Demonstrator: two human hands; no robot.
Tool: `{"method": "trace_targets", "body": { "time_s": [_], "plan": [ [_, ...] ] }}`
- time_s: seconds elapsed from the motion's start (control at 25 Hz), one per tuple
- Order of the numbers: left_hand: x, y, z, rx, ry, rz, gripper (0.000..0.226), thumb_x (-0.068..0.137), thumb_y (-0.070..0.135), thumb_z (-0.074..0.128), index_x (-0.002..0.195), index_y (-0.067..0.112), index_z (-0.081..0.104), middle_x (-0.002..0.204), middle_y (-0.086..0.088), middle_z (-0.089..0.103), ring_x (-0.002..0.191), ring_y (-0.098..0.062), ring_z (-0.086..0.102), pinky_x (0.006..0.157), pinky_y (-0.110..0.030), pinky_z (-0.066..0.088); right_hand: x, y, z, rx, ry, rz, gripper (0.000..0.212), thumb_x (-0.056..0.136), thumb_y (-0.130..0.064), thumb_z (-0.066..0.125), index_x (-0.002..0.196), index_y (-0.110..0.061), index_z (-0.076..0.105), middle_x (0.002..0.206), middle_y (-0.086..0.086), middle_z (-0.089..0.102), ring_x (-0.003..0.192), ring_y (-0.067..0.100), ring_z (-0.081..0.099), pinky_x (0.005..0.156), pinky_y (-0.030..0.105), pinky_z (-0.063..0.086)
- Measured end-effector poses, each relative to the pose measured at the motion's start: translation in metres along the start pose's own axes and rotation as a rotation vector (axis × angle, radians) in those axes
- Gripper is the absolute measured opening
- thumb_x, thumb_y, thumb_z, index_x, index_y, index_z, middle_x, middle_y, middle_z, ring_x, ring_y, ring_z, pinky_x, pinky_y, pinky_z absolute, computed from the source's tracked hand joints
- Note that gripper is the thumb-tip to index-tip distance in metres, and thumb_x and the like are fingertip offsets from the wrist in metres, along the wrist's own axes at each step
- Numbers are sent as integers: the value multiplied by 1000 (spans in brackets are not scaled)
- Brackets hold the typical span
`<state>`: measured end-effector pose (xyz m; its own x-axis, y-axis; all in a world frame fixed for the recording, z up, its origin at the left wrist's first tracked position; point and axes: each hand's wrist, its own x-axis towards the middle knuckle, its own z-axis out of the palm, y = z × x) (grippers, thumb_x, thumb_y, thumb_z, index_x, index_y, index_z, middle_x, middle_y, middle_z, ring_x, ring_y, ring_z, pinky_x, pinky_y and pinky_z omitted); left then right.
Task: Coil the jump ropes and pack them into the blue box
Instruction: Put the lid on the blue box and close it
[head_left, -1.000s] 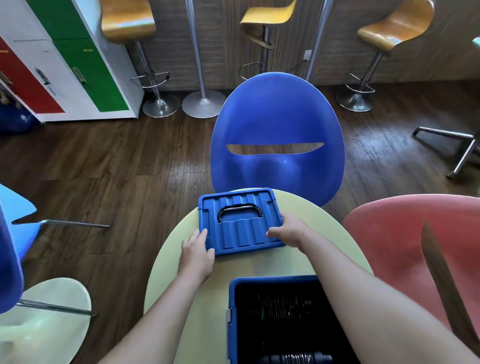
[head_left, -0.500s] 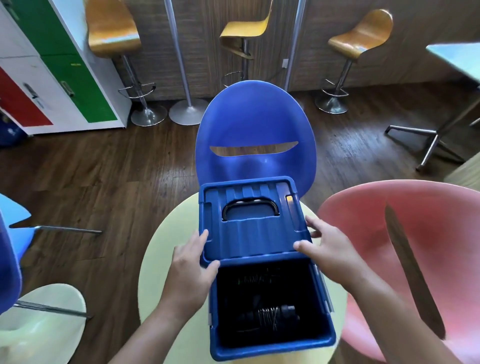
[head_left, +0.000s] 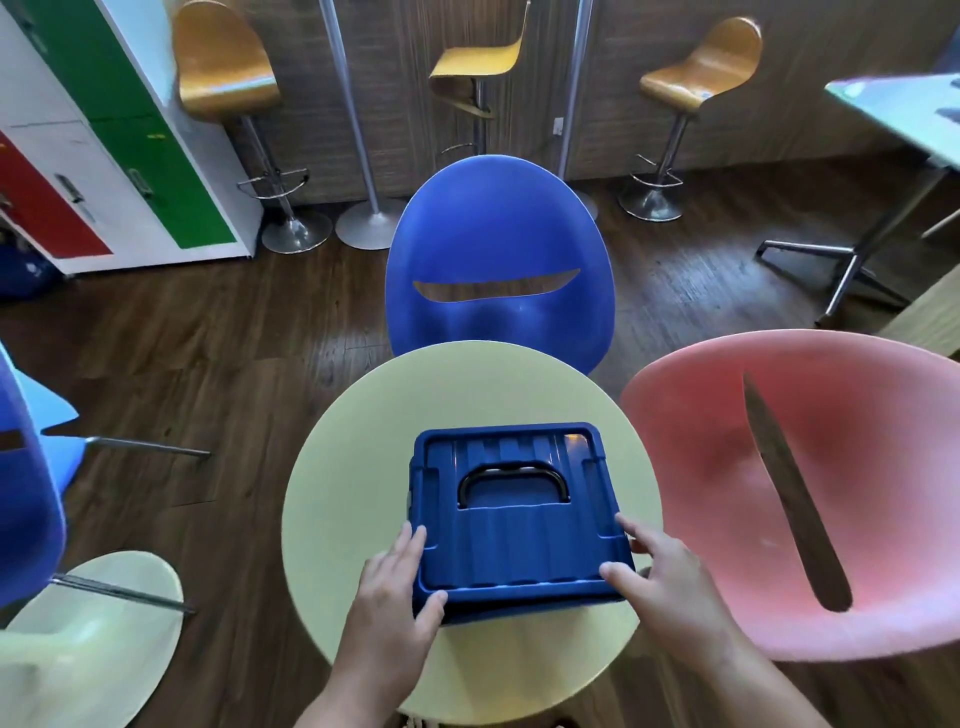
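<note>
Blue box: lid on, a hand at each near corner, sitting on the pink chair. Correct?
One error: the head view shows the blue box on the round yellow table. Lid on, left hand and right hand at its near corners.

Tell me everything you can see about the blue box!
The blue box looks like hard, shiny plastic. Its ribbed lid is on, so nothing inside shows. A black handle lies flat in a dip in the lid. The box sits level on the pale yellow round table. The left hand touches its near left corner and the right hand its near right corner.
</note>
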<state>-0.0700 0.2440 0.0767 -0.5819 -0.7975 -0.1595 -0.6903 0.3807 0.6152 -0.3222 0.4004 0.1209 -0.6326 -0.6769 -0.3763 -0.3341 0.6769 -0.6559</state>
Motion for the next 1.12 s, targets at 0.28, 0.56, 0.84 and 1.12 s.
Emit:
{"method": "trace_targets", "body": {
  "time_s": [0.28, 0.56, 0.84, 1.12],
  "plan": [
    [-18, -4, 4, 113, 33, 28, 73, 97, 44, 66, 159, 17, 39, 164, 8, 40, 141, -7, 35, 116, -24, 37, 1, 6, 9, -199, -11, -52, 61, 89, -28, 68, 147, -16, 52, 157, -5, 45, 138, 17, 43, 117, 30, 33],
    [-24, -8, 5, 122, 6, 19, 72, 101, 51, 56, 162, 23, 29, 166, 17, 27, 144, -4, 30, 117, -22, 35, -2, 14, 20, -337, -33, -88, 64, 92, -37, 64, 150, -17, 47, 164, -2, 32, 139, 20, 36, 116, 26, 29],
    [10, -9, -7, -354, 37, -347, 57, 104, 43, 54, 155, 21, 43, 152, 4, 51, 137, -16, 49, 114, -38, 44, 11, -55, 50, -441, -3, -499, 75, 89, -47, 63, 157, -28, 34, 169, -7, 15, 155, 15, 10, 124, 30, 13],
    [54, -11, -14, -769, -115, -543, 39, 109, 35, 44, 107, 11, 75, 103, -11, 80, 102, -35, 75, 87, -48, 63, 52, -88, 104, -680, -309, -549, 94, 83, -57, 60, 161, -34, 13, 171, -9, -6, 157, 14, -10, 128, 43, 10]
  ]
}}
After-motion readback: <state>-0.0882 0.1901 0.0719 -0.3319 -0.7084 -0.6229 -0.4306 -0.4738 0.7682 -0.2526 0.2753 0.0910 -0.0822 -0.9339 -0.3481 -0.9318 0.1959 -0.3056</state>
